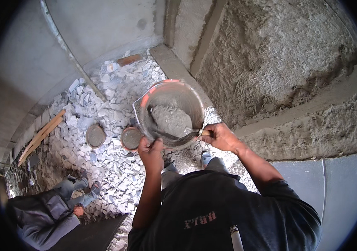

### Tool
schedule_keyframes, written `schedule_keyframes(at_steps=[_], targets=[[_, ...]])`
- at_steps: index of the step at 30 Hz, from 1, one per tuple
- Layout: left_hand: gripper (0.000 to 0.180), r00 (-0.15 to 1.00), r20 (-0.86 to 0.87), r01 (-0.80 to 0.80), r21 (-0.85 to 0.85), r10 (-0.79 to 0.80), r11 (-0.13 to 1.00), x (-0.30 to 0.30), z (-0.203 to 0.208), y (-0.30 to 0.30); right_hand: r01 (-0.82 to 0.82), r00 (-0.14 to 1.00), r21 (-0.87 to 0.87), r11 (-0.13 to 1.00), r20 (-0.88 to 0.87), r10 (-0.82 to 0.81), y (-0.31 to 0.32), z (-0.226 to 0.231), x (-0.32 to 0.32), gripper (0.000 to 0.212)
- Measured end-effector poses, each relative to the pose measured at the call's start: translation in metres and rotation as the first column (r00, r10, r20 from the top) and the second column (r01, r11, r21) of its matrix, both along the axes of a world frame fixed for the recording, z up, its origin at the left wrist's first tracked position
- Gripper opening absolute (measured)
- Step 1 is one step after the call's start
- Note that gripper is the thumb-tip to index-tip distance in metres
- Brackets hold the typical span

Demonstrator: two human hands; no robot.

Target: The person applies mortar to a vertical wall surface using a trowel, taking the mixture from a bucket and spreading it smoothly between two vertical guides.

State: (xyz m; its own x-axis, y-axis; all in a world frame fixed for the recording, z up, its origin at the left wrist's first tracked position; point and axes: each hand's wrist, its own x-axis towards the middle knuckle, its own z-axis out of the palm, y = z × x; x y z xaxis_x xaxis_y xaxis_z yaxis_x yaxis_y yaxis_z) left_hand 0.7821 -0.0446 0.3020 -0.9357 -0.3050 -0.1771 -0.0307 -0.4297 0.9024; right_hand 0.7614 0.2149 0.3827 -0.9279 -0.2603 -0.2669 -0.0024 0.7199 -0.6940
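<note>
A bucket (194,102) with an orange rim and a thin wire handle is held up in front of me, tilted so its inside shows. Grey wet mortar (172,119) lies in a heap within it. My left hand (151,154) is closed on the bucket's near left rim, thumb on top. At the near right rim, my right hand (220,137) grips the short wooden handle of a trowel (206,132). The trowel's blade reaches into the bucket and is mostly hidden by the mortar.
Loose broken stone (118,180) covers the ground. Two small mortar-filled tubs (95,136) stand to the left, near wooden strips (42,136). A pale pipe (72,54) leans there. Rough, freshly plastered wall (279,62) rises right. Another person (53,209) is at lower left.
</note>
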Motion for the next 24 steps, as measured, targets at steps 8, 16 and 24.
schedule_keyframes(at_steps=[8,16,24], targets=[[0.023,0.980,-0.001,-0.197,0.103,0.198,0.975,0.020,-0.024,0.024,-0.200,0.978,-0.123,0.972,0.039,0.206,0.046,0.001,-0.033,0.026],[0.015,0.958,-0.005,-0.288,0.026,0.288,0.957,0.098,-0.035,0.035,-0.064,0.778,-0.662,0.747,0.436,0.452,0.166,-0.073,-0.065,0.019],[0.018,0.874,0.215,-0.427,-0.094,0.437,0.899,0.153,-0.055,0.083,0.742,0.670,-0.263,0.617,0.321,-0.669,0.446,-0.023,-0.129,0.008]])
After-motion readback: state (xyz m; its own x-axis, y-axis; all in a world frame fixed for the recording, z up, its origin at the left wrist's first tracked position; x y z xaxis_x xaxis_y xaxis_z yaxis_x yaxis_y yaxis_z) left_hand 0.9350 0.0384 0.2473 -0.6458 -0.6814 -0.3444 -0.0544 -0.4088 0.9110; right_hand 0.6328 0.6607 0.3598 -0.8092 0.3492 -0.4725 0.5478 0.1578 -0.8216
